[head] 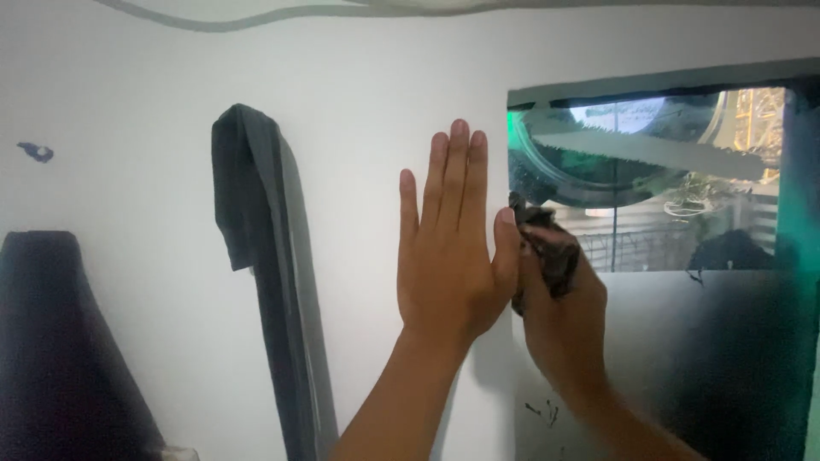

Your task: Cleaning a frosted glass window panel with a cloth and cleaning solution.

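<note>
My left hand (448, 256) lies flat against the white wall (359, 111), fingers straight and together, just left of a window opening (658, 179). My right hand (564, 316) is closed around a dark crumpled cloth (547, 243) and presses it against the left edge of the window pane. The two hands touch at the thumb side. Below the clear glass, the lower pane (683, 341) looks frosted and shaded.
A dark grey garment (256, 256) hangs on the wall to the left. Another dark cloth (60, 350) hangs at the far left edge. A small dark mark (36, 152) sits on the wall. Through the glass, outdoor structures and greenery show.
</note>
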